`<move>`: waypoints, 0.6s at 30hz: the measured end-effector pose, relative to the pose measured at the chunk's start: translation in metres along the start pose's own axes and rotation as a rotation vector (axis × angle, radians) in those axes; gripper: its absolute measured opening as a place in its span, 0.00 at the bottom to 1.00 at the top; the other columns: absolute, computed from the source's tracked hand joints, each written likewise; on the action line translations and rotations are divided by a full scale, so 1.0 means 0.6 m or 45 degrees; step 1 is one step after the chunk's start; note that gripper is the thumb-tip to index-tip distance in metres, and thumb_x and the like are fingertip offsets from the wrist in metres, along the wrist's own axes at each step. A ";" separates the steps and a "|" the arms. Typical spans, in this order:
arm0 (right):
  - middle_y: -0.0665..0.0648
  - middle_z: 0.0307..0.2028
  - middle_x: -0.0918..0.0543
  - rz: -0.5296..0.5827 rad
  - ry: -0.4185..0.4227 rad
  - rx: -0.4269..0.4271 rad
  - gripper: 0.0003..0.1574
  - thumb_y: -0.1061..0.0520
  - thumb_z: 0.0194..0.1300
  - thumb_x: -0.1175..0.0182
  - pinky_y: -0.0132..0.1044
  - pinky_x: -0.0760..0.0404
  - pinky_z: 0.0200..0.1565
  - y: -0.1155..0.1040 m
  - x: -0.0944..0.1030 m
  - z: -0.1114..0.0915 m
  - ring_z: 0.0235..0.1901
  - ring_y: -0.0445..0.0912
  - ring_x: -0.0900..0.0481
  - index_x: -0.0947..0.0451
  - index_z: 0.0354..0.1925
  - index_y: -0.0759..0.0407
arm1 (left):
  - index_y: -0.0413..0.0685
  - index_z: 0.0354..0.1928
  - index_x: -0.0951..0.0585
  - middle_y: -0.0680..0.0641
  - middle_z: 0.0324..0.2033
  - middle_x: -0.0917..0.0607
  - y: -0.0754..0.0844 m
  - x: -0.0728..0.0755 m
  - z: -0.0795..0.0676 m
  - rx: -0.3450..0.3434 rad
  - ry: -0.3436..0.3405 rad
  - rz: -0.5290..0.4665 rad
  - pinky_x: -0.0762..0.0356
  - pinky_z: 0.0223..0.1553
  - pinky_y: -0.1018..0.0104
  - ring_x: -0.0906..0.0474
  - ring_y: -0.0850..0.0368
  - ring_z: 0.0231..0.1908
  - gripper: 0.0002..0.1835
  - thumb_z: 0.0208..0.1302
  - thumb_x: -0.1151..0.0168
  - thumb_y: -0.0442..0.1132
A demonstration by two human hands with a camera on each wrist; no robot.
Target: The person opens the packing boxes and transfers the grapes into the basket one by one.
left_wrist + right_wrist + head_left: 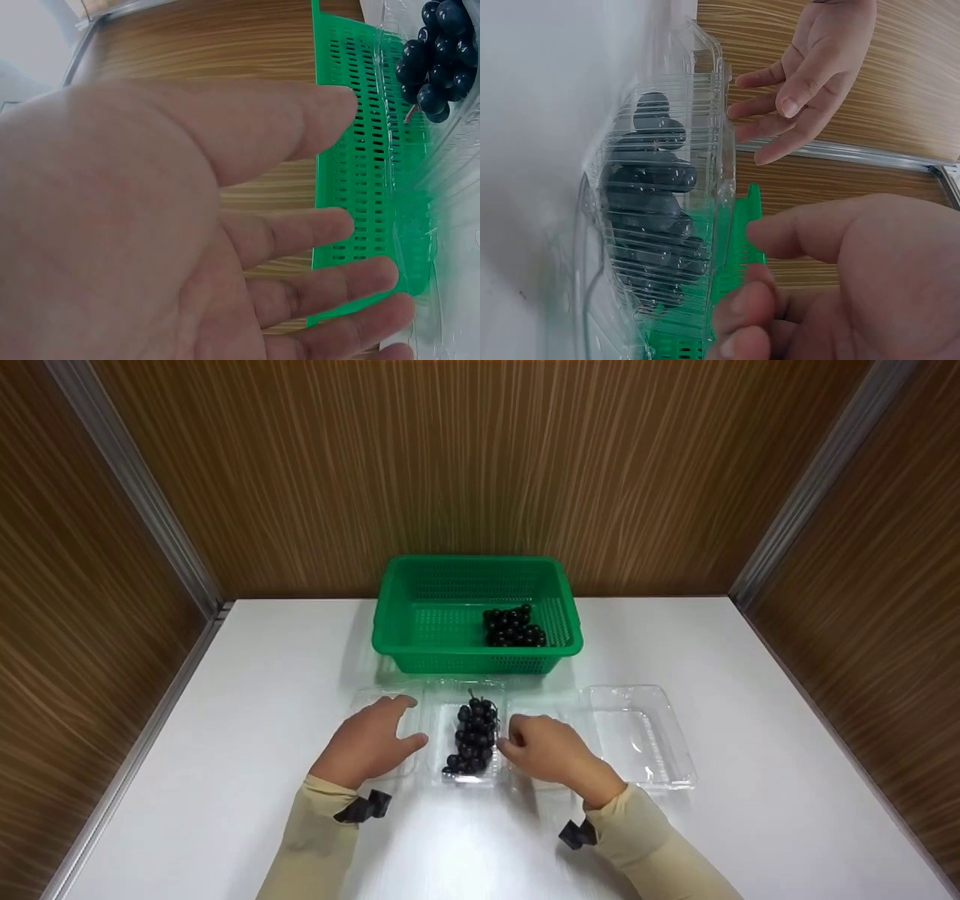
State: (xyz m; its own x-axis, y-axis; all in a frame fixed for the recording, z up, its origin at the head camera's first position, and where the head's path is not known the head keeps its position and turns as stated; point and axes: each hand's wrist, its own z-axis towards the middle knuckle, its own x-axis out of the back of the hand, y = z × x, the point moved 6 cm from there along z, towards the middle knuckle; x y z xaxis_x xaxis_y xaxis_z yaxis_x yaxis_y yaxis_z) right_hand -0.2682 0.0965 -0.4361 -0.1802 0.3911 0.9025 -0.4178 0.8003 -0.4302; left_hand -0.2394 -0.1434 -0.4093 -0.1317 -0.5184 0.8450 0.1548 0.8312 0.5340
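A bunch of dark grapes (474, 739) lies in a clear plastic box (437, 757) on the white table. On its left, with fingers spread and nothing in them, my left hand (373, 739) hovers over a clear plastic flap (409, 727). Close by the box's right side is my right hand (551, 750), its fingers loosely curled and its thumb apart from them. In the right wrist view, the grapes (652, 202) show through the ribbed box wall, and the right hand (840, 277) holds nothing.
Behind the box stands a green basket (450, 661) with another bunch of dark grapes (514, 628) in its right half. A second clear plastic box (679, 735) sits open on the right. Wood-patterned walls (480, 457) enclose the back and sides of the table.
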 end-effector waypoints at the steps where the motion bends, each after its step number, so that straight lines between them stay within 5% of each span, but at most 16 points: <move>1: 0.46 0.20 0.31 0.005 0.031 0.009 0.19 0.48 0.72 0.40 0.41 0.32 0.28 -0.001 0.003 0.001 0.23 0.44 0.32 0.31 0.25 0.50 | 0.42 0.70 0.25 0.38 0.68 0.24 0.000 -0.001 0.000 -0.012 -0.003 0.006 0.29 0.67 0.42 0.29 0.38 0.68 0.31 0.70 0.33 0.47; 10: 0.44 0.20 0.29 0.045 0.208 0.086 0.13 0.52 0.69 0.37 0.40 0.30 0.27 -0.011 0.009 0.002 0.22 0.42 0.31 0.29 0.28 0.49 | 0.44 0.68 0.23 0.35 0.69 0.27 0.006 -0.015 0.003 -0.050 -0.033 0.002 0.29 0.66 0.41 0.32 0.37 0.70 0.28 0.69 0.32 0.45; 18: 0.45 0.25 0.26 0.042 0.317 0.289 0.05 0.58 0.66 0.35 0.36 0.28 0.31 -0.028 0.007 0.001 0.27 0.40 0.31 0.23 0.35 0.53 | 0.45 0.72 0.28 0.35 0.70 0.28 0.005 -0.025 0.007 -0.048 -0.069 0.000 0.29 0.66 0.41 0.31 0.37 0.70 0.31 0.71 0.33 0.46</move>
State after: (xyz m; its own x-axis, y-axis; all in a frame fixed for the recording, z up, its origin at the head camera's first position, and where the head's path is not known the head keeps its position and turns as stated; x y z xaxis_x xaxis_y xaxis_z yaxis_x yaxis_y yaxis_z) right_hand -0.2624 0.0842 -0.4249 0.0141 0.5366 0.8437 -0.6083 0.6743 -0.4187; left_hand -0.2409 -0.1325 -0.4205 -0.1847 -0.5055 0.8428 0.1917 0.8226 0.5353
